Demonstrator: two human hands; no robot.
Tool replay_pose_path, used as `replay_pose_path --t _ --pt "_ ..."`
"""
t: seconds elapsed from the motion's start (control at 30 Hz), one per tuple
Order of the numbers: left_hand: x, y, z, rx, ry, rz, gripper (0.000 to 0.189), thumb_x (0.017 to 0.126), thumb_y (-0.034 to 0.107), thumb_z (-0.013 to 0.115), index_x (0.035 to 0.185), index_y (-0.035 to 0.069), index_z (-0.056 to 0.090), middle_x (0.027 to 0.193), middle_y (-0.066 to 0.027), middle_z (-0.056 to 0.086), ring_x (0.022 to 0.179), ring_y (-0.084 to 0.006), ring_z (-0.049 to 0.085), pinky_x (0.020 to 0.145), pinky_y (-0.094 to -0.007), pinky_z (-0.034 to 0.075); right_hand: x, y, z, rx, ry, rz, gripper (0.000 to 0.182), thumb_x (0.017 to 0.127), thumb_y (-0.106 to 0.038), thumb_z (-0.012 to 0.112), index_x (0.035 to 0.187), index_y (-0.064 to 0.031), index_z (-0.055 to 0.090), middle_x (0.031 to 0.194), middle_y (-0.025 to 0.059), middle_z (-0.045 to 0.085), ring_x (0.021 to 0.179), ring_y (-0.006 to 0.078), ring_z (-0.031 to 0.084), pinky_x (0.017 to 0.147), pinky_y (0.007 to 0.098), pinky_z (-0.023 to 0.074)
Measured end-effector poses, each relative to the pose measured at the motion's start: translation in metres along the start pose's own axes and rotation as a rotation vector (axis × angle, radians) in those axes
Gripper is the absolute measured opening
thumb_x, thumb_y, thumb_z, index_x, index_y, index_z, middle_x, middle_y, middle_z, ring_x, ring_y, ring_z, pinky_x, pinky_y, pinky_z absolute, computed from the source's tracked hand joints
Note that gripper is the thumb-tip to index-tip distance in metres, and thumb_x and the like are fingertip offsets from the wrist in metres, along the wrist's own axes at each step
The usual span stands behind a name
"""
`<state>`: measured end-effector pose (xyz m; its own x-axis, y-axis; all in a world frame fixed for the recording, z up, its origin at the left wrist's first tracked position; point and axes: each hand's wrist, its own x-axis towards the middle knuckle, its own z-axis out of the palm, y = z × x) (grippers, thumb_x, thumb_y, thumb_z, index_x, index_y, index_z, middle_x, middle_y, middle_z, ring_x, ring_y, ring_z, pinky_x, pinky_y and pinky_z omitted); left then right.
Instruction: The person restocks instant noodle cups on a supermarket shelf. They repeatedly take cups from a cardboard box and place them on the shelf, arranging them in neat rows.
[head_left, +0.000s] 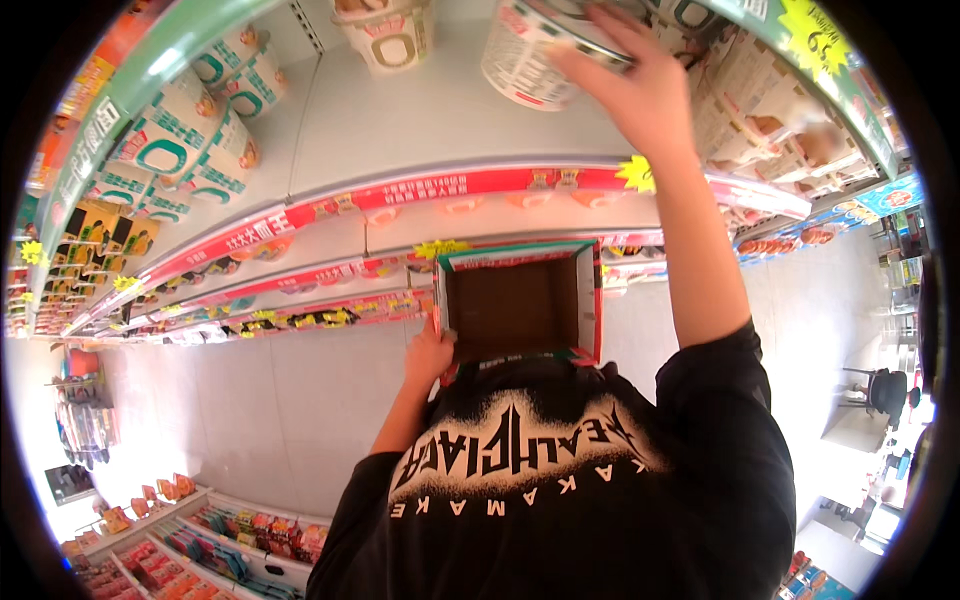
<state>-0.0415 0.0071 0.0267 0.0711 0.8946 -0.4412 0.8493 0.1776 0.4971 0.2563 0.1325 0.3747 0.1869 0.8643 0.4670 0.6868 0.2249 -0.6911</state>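
An open cardboard box (517, 304) with red and green edges is held against my body by my left hand (430, 351), whose fingers grip its left wall. Its inside looks bare and brown. Up on the white shelf, my right hand (637, 90) is spread over a white instant-noodle tub (529, 64) that has a dark rim; thumb and fingers lie at its top, and blur hides whether they grip it. To the right of that hand stand stacked tubs in beige (757, 112). Another white tub (390, 37) with a gold ring print stands further left on the shelf.
Stacked white-and-teal tubs (180, 135) fill the shelf's left part. A red price strip (390, 187) runs along the shelf's front edge, above lower stocked shelves. Behind me at lower left is a low display rack (255, 525) with packets. A dark chair (885, 394) stands far right.
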Motion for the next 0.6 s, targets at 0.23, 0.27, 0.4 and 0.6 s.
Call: replay_pose_path --t 0.23,0.27,0.4,0.6 --pt "-0.009 0.012 -0.012 -0.039 0.043 0.021 0.057 0.091 0.046 0.053 0.132 0.007 0.049 0.092 -0.0306 0.067 0.089 -0.0504 0.063 0.080 -0.0589 0.048 -0.159 0.046 -0.030 0.735 -0.283 0.001 0.067 0.073 -0.026 0.080 0.130 0.0029 0.059 0.137 0.0203 0.055 0.127 0.0279 0.052 0.103 0.0410 0.0431" --pt "-0.008 0.012 -0.010 -0.046 0.050 0.027 0.057 0.092 0.048 0.052 0.132 0.007 0.050 0.092 -0.0305 0.067 0.089 -0.0504 0.063 0.080 -0.0588 0.048 -0.180 0.057 -0.023 0.716 -0.351 0.090 0.066 0.074 -0.024 0.080 0.130 0.0030 0.059 0.136 0.0202 0.055 0.126 0.0275 0.053 0.104 0.0409 0.0428" --pt "-0.007 0.007 -0.009 -0.098 0.027 0.063 0.059 0.094 0.053 0.048 0.130 0.006 0.050 0.090 -0.0305 0.066 0.088 -0.0508 0.063 0.079 -0.0583 0.048 -0.231 0.088 0.021 0.586 -0.509 0.461 0.061 0.076 -0.019 0.080 0.128 0.0050 0.059 0.135 0.0191 0.056 0.123 0.0254 0.055 0.103 0.0378 0.0434" --pt "-0.015 0.015 -0.016 -0.269 0.377 0.414 0.048 0.093 0.033 0.061 0.126 -0.001 0.051 0.119 -0.0271 0.061 0.114 -0.0433 0.056 0.090 -0.0483 0.047 -0.253 0.111 0.049 0.336 -0.453 0.405 0.057 0.076 -0.019 0.078 0.126 0.0036 0.061 0.136 0.0175 0.056 0.124 0.0245 0.055 0.104 0.0356 0.0432"
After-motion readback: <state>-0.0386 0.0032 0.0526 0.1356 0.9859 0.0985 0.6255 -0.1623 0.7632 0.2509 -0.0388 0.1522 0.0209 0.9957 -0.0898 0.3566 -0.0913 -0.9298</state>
